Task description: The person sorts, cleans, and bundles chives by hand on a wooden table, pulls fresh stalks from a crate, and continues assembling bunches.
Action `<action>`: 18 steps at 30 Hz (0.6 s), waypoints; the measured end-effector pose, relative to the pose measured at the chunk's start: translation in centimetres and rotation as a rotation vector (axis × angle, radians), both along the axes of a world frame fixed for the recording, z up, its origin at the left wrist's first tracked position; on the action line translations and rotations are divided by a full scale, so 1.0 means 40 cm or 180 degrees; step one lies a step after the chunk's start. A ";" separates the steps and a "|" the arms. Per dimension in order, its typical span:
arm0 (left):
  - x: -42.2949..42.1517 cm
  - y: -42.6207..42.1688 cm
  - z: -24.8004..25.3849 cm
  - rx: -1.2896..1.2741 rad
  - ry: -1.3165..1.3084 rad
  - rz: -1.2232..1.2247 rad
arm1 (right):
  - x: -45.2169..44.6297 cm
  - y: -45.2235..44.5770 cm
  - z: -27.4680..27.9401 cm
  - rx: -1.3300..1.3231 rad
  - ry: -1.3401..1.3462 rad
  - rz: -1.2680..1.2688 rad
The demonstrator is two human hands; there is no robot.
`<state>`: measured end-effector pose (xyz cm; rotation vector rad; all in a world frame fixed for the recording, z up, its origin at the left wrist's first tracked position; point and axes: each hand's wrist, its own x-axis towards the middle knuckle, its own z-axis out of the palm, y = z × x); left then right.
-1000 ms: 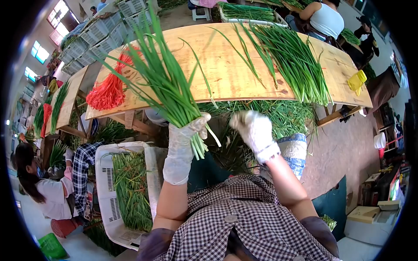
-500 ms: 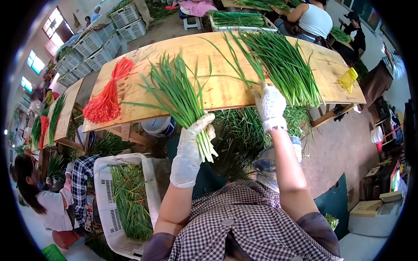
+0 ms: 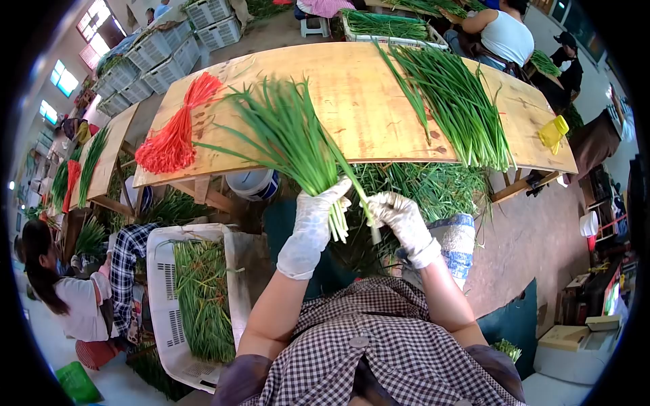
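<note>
My left hand (image 3: 306,223), in a white glove, is closed around the lower stems of a bunch of garlic chives (image 3: 288,139). The leaves fan out over the front edge of the wooden table (image 3: 345,88), and the pale cut ends point down toward me. Just to the right, my gloved right hand (image 3: 404,224) pinches a few chive stalks (image 3: 374,234) by their pale lower ends, their leaves slanting up beside the bunch. A loose pile of garlic chives (image 3: 457,108) lies on the right part of the table. Red ties (image 3: 175,139) lie on the left part.
A yellow plastic object (image 3: 554,133) sits at the table's right end. Left of my lap stands a white crate (image 3: 161,304) holding greens. Cut leaves (image 3: 433,189) heap under the table. A seated person (image 3: 78,298) works at left; others sit beyond the table.
My right hand has come back from the pile on the table to beside the bunch, bringing a few stalks. My left hand has shifted slightly right, still holding the bunch.
</note>
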<state>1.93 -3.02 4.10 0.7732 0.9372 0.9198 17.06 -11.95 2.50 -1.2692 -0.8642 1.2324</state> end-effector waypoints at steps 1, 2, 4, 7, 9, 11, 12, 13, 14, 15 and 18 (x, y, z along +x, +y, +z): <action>0.003 -0.009 0.009 -0.0053 0.0199 -0.0069 | -0.005 -0.005 -0.025 0.0046 -0.0333 0.0059; 0.004 -0.011 -0.002 -0.0093 0.0190 -0.0094 | -0.009 -0.010 -0.040 0.0221 -0.0226 0.0140; 0.003 -0.009 -0.013 -0.0138 0.0236 -0.0109 | -0.009 -0.009 -0.046 0.0202 0.0010 0.0024; 0.001 -0.010 -0.025 -0.0081 0.0093 -0.0120 | -0.013 0.000 -0.032 0.0229 0.0022 -0.0184; 0.007 -0.018 -0.023 -0.0089 0.0107 -0.0077 | -0.028 0.005 -0.023 0.0127 -0.0483 -0.0052; 0.011 -0.020 -0.021 -0.0132 0.0170 -0.0023 | -0.037 0.007 -0.021 -0.0028 -0.0243 -0.0069; 0.006 -0.018 -0.022 -0.0095 0.0289 -0.0020 | -0.038 0.007 -0.026 -0.0028 0.0282 -0.0173; 0.003 -0.017 -0.020 -0.0093 0.0290 -0.0018 | -0.039 0.007 -0.028 -0.0031 0.0806 -0.0274; -0.001 -0.017 -0.016 -0.0075 0.0308 -0.0013 | -0.037 0.007 -0.028 -0.0031 0.0806 -0.0270; -0.003 -0.019 -0.013 -0.0059 0.0327 -0.0006 | -0.031 0.005 -0.028 -0.0253 0.0889 -0.0332; -0.011 -0.009 -0.016 -0.0038 0.0242 0.0095 | 0.004 -0.010 -0.101 -0.0434 0.0399 -0.0017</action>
